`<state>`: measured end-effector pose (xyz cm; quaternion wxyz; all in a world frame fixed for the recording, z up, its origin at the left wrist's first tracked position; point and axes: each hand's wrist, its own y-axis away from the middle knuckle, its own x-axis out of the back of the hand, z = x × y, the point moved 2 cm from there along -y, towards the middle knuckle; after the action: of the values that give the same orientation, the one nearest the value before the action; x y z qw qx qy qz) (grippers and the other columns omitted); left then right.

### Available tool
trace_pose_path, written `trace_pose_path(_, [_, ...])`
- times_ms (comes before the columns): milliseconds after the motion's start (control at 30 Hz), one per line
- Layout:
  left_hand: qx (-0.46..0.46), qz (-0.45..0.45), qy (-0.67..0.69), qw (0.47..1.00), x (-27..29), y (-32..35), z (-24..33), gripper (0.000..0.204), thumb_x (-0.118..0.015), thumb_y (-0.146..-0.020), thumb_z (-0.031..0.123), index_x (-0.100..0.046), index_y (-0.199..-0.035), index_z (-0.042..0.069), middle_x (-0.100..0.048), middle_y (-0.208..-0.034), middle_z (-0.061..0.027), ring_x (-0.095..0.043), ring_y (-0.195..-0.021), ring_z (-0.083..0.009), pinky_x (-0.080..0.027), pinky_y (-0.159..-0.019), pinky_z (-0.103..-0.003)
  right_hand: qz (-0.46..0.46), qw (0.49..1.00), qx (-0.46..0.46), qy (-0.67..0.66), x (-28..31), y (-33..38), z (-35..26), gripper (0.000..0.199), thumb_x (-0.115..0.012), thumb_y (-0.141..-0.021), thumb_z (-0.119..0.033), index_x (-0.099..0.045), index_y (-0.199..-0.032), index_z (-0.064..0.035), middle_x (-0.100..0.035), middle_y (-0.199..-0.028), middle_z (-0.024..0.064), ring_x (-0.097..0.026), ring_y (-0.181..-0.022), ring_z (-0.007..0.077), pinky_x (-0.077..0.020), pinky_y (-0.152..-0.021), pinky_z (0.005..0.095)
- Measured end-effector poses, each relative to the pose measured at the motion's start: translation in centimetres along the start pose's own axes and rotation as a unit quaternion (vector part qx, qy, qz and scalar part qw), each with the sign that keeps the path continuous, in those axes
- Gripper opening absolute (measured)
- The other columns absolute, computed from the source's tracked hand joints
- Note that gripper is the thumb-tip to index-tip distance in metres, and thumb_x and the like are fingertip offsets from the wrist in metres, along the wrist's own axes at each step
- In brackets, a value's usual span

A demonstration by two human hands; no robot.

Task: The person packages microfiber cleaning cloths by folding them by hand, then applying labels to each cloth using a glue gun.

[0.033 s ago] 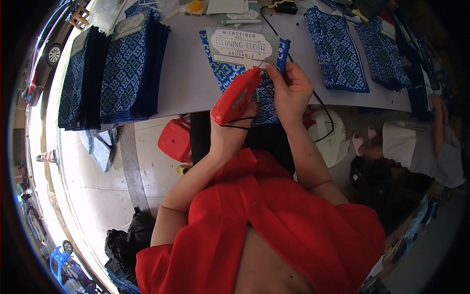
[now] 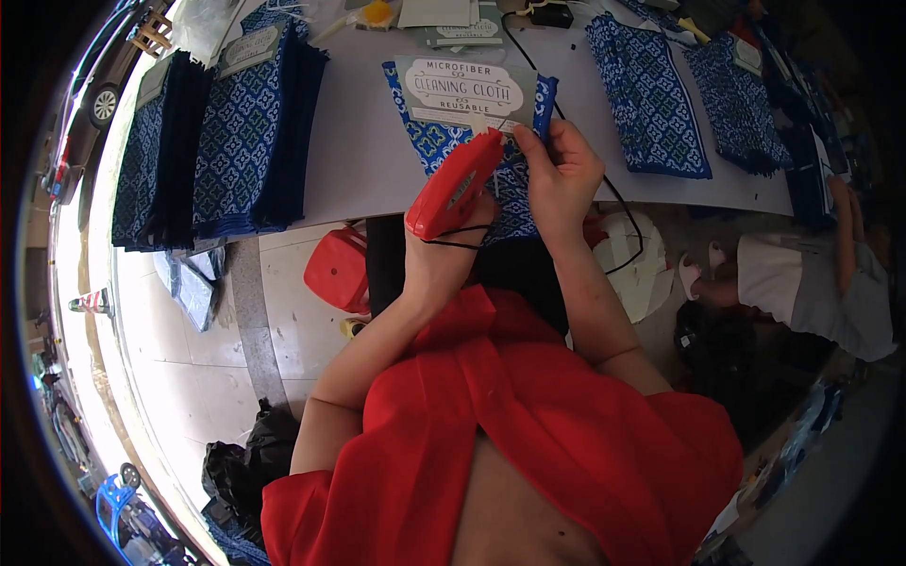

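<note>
My left hand point(image 2: 440, 262) is wrapped round a red tagging gun point(image 2: 458, 186), a black cord looped beneath it. The gun's tip meets the lower edge of a grey-green label card point(image 2: 467, 87). That card lies over a folded blue patterned cleaning cloth point(image 2: 427, 141) at the table's front edge, the cloth's near end hanging toward my lap. With thumb and fingers pinched together, my right hand point(image 2: 564, 187) grips the cloth and the card's lower right corner. Its curled fingertips are partly hidden.
Stacks of carded blue cloths point(image 2: 241, 141) cover the table's left side. More cloths point(image 2: 651, 99) lie on the right, near a black cable point(image 2: 618, 193). Loose cards point(image 2: 462, 33) sit at the back. A red stool point(image 2: 338, 271) stands below; another person point(image 2: 802, 283) is at the right.
</note>
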<state>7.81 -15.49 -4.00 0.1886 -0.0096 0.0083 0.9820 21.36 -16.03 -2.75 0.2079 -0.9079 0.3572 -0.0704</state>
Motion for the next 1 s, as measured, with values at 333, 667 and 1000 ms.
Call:
trace_pose_path(333, [0.067,-0.040,0.105,0.991,0.5,-0.1,1.1,0.013,-0.054,-0.076,0.002,-0.052,-0.089,0.000,-0.057,-0.071,-0.0044,-0.053,-0.063,-0.0091,-0.042,-0.054,-0.022,-0.096,0.987,0.092,0.088,-0.5,0.2,-1.1,0.005,-0.060,-0.074,-0.001,-0.056,-0.073,0.0020,-0.054,-0.054,0.0057,-0.047,-0.046,0.0076,-0.0354,-0.044,0.0216])
trace_pose_path(667, [0.078,-0.013,0.107,0.991,0.4,0.2,0.1,0.020,-0.059,-0.077,0.006,-0.053,-0.095,0.000,-0.056,-0.070,-0.0042,-0.054,-0.063,-0.0114,-0.043,-0.058,-0.024,-0.116,0.987,0.060,0.090,-0.8,0.9,-0.6,0.005,-0.059,-0.077,-0.001,-0.056,-0.076,0.0029,-0.052,-0.056,0.0000,-0.042,-0.052,0.0023,-0.0351,-0.047,0.0182])
trace_pose_path(1000, [0.058,0.008,0.028,0.998,0.4,-0.3,-1.1,0.026,-0.062,-0.076,0.010,-0.055,-0.099,0.001,-0.055,-0.070,-0.0028,-0.051,-0.060,-0.0067,-0.041,-0.052,-0.022,-0.064,0.995,0.001,0.072,-0.7,1.0,1.1,0.007,-0.060,-0.076,-0.003,-0.056,-0.072,0.0021,-0.051,-0.053,0.0026,-0.042,-0.046,0.0049,-0.0315,-0.043,0.0210])
